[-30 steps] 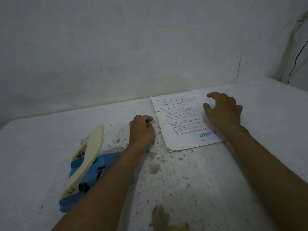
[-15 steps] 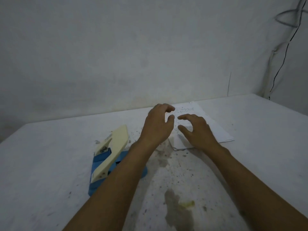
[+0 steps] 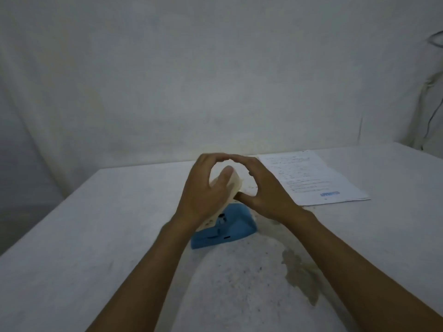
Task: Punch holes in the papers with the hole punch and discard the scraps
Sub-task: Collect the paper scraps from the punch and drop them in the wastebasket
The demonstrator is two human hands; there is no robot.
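The white, speckled counter (image 3: 119, 248) carries everything, with a brownish stain near the right forearm. The printed white papers (image 3: 318, 178) lie flat at the far right, apart from both hands and not in the punch, so whether any holes are made cannot be told. The blue-based hole punch with a cream lever (image 3: 225, 226) sits at centre. The left hand (image 3: 203, 190) and right hand (image 3: 261, 188) arch over the lever, curved fingers (image 3: 211, 159) meeting tip to tip; whether they grip it I cannot tell. Feeding the papers, pressing and discarding scraps seem still ahead. Dark flecks dot the counter.
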